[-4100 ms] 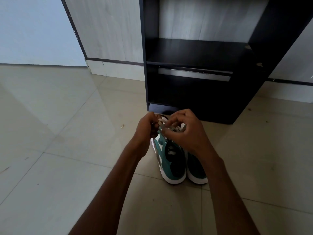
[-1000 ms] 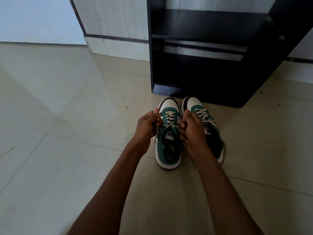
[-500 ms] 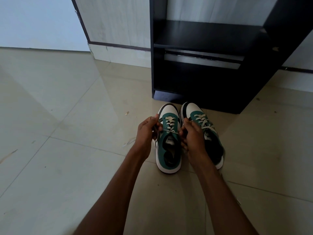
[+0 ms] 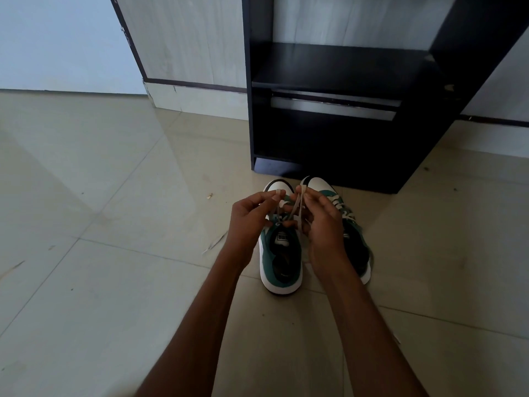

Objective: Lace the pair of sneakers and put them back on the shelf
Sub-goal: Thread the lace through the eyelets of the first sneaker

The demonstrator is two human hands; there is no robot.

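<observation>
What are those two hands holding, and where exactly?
Both hold the lace ends of the left sneaker: the left hand pinches one end near its tip, the right hand the other, raised above the tongue.

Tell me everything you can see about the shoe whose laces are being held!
The green and white sneaker on the left stands upright on the shiny tiled floor, toe pointing at the black wooden shelf unit. It has a white toe cap, white sole, dark inside and a small tongue label. Its pale flat laces are pulled up, one end pinched by the left hand, the other by the right hand. The matching sneaker sits close beside it.
</observation>
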